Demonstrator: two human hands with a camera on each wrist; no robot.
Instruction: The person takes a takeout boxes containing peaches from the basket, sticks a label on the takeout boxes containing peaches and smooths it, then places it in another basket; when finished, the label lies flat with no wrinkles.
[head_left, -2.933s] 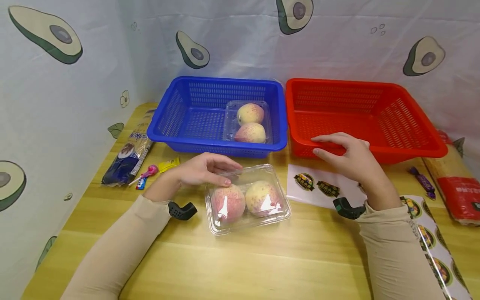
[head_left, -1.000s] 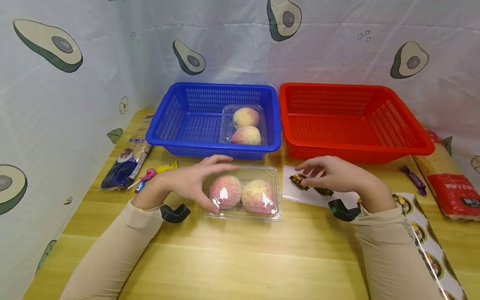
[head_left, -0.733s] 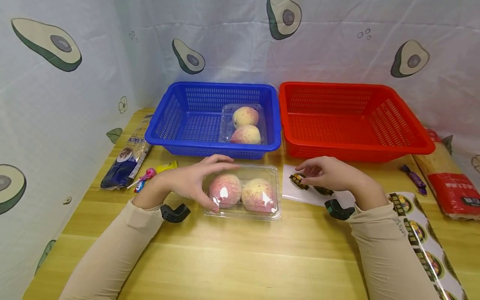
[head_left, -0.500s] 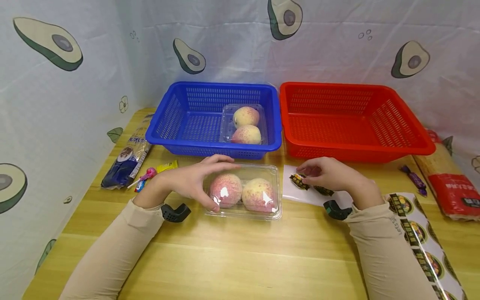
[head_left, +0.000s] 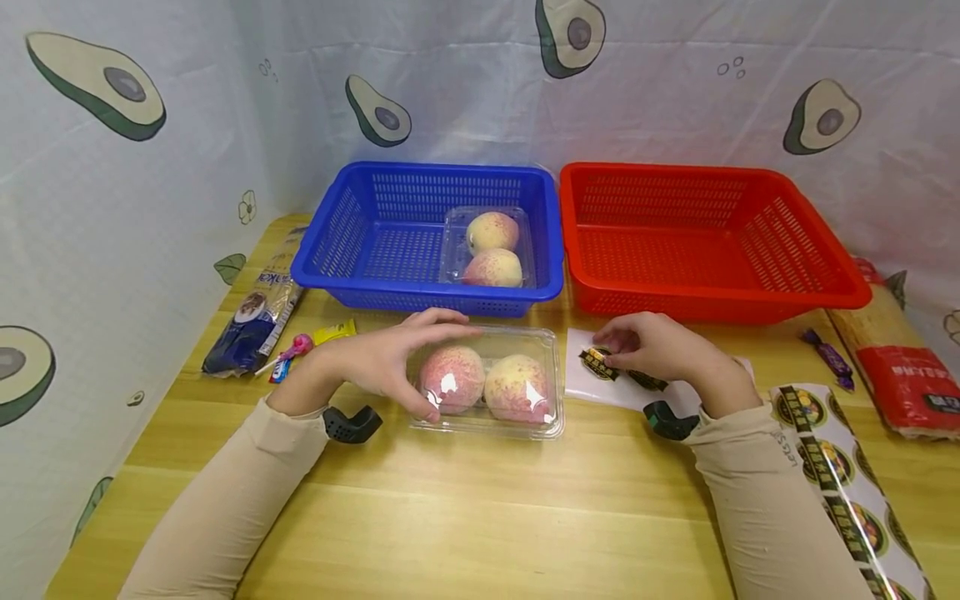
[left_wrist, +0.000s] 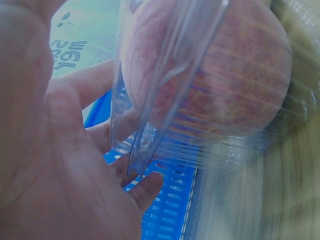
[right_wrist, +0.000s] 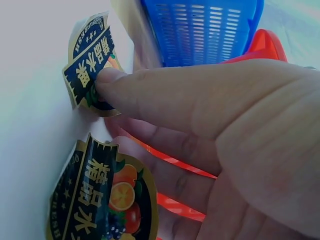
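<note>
A clear plastic clamshell box [head_left: 465, 427] with two peaches lies on the wooden table. My left hand [head_left: 386, 360] spans its left end, thumb at the front and fingers at the back. In the left wrist view, the fingers reach round the edge of the box [left_wrist: 165, 90], close to one peach [left_wrist: 225, 65]. To the right, my right hand [head_left: 660, 350] is at a white sheet [head_left: 581, 388] of fruit stickers. The right wrist view shows its thumb on one sticker [right_wrist: 95, 62], the forefinger behind the edge, pinching it. A second sticker [right_wrist: 105, 195] sits below.
A blue basket [head_left: 423, 297] holds another box of peaches [head_left: 492, 268]. Beside it stands a red basket [head_left: 720, 304]. Candies [head_left: 333, 331], a lollipop [head_left: 302, 343] and a packet [head_left: 255, 325] lie left. A sticker strip [head_left: 847, 483], a purple candy [head_left: 828, 358] and a red bag [head_left: 911, 375] lie right.
The tilted box has been turned straight, and my left hand has shifted from its top edge to its left end. My right hand has come down from near the red basket onto a sticker.
</note>
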